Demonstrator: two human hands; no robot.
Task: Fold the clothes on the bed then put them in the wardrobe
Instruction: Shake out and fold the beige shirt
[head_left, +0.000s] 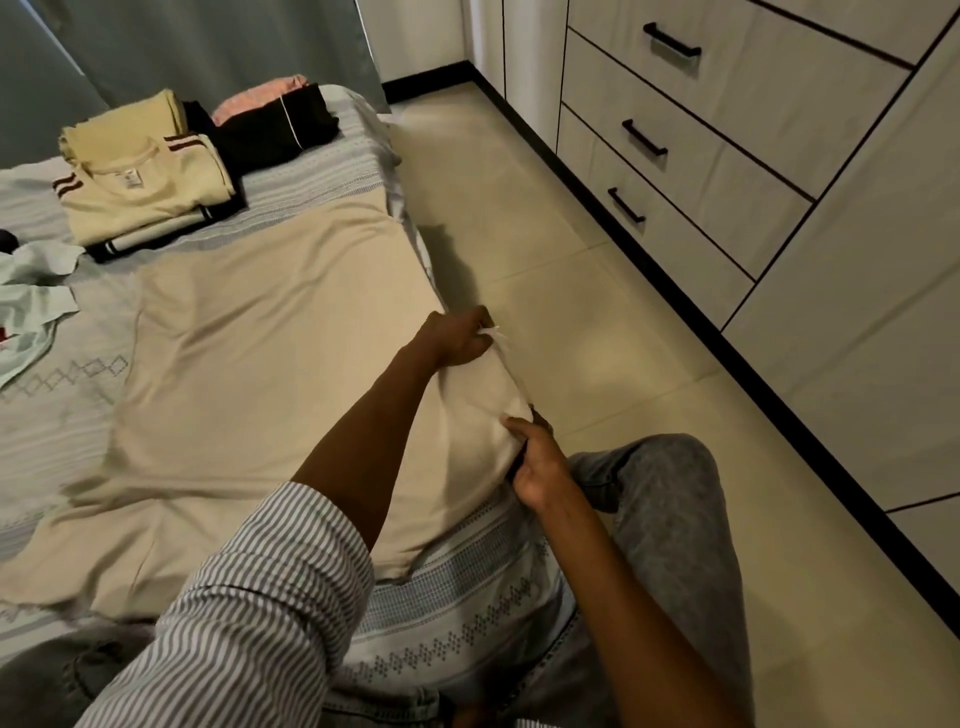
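Observation:
A large beige garment (260, 374) lies spread flat over the striped bed (322, 176). Its right edge hangs at the bed's side. My left hand (460, 338) grips that edge, fingers curled on the cloth near a small white tag. My right hand (537, 462) pinches the same edge lower down, closer to my knee. Folded beige shirts (140, 182) with dark stripes are stacked at the far left of the bed. Behind them lie folded black clothes (275, 132) and a pink piece (260, 96).
A pale green garment (31, 296) lies crumpled at the bed's left edge. The wardrobe (727, 156) with black-handled drawers lines the right wall, across a strip of tiled floor (545, 234). Grey curtains (182, 41) hang behind the bed. My jeans-clad knee (665, 499) is beside the bed.

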